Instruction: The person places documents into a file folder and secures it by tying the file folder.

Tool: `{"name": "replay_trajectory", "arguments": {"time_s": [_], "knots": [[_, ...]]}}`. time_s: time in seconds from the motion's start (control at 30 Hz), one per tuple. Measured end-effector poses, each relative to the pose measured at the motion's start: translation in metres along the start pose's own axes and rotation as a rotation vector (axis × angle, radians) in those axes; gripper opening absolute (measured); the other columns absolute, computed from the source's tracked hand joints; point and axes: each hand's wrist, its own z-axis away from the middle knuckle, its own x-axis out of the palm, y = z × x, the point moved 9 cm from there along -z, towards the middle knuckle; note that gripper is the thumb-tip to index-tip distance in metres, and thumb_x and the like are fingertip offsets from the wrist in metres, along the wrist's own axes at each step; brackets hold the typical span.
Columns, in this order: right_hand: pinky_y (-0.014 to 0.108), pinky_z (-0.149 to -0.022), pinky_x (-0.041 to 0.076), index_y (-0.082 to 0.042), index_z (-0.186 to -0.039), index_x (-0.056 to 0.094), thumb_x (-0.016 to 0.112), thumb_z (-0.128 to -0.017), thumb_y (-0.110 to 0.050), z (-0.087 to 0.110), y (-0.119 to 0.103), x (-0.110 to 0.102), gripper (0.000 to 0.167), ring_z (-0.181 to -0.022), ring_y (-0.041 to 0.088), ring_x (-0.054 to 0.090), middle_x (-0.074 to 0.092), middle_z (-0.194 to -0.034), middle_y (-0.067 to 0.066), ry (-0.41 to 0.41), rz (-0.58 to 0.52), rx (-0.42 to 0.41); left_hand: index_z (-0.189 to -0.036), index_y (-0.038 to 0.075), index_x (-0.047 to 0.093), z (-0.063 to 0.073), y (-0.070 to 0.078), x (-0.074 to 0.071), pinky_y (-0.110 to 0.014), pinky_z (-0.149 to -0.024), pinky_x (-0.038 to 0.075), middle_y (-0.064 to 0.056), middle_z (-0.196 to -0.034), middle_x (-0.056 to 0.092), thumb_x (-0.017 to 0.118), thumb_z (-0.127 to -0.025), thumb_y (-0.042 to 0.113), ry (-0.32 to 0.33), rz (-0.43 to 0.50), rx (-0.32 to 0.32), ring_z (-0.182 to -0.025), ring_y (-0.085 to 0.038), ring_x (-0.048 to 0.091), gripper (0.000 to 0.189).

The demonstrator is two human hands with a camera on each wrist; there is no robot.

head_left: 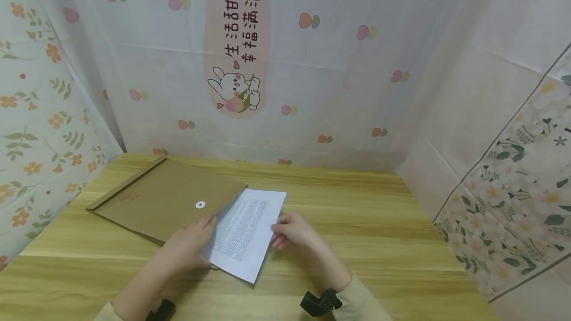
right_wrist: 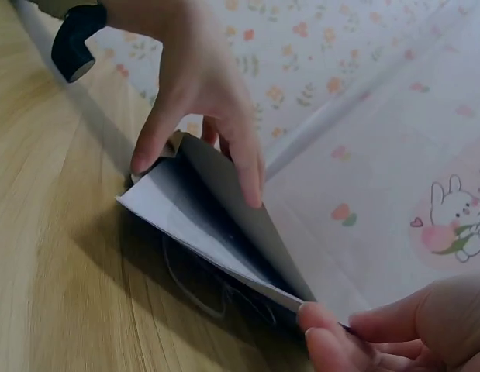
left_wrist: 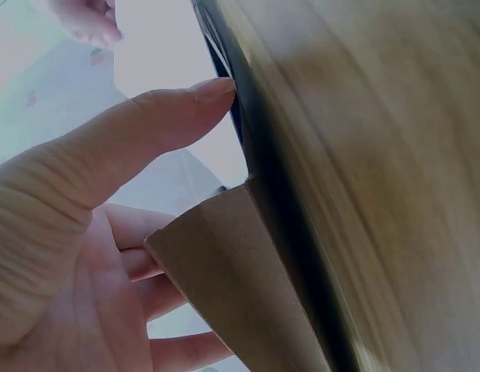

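Observation:
A brown paper envelope (head_left: 169, 197) with a white round button lies slanted on the left of the table. Printed paper (head_left: 245, 227) sticks out of its open end towards the right. My left hand (head_left: 189, 244) holds the envelope's near corner at the mouth, thumb below and fingers over the front panel (right_wrist: 247, 198), which stands lifted off the paper in the right wrist view. At the paper's outer edge, my right hand (head_left: 294, 229) pinches it between thumb and fingers. A thin string (right_wrist: 197, 291) hangs under the mouth.
The wooden table (head_left: 357, 212) runs on to the right of the paper. Patterned cloth (head_left: 330, 73) hangs behind it and along both sides. Dark wrist devices (head_left: 320, 302) sit on both forearms near the front edge.

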Motion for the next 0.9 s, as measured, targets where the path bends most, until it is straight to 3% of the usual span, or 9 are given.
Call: {"name": "replay_trajectory", "arguments": {"time_s": [0.37,0.6,0.9], "knots": [[0.033,-0.058,0.057,0.010,-0.094,0.061,0.056,-0.095,-0.004,-0.023,-0.008,0.027,0.015,-0.057,0.015,0.065,0.067,-0.072,0.016,0.084,-0.191,-0.001,-0.132,-0.017,0.042,0.000,0.005,-0.002,-0.060,-0.082,0.048,-0.031,-0.135,0.043,0.089,-0.056,0.019,0.013,0.025,0.012,-0.116,-0.046,0.049,0.097],[0.032,-0.056,0.057,0.011,-0.093,0.061,0.057,-0.093,-0.001,-0.033,-0.010,0.038,0.012,-0.054,0.014,0.063,0.066,-0.068,0.016,0.151,-0.252,-0.009,-0.133,-0.018,0.040,-0.002,0.008,-0.002,-0.056,-0.090,0.045,-0.032,-0.136,0.042,0.086,-0.056,0.014,0.033,0.056,0.028,-0.118,-0.047,0.048,0.095],[0.030,-0.053,0.056,0.011,-0.089,0.061,0.058,-0.092,0.002,-0.043,0.000,0.048,0.010,-0.055,0.017,0.065,0.066,-0.067,0.017,0.216,-0.283,0.005,-0.135,-0.017,0.039,-0.002,0.016,-0.001,-0.054,-0.091,0.045,-0.032,-0.137,0.041,0.085,-0.058,0.017,0.023,0.090,0.056,-0.121,-0.044,0.046,0.095]]}}
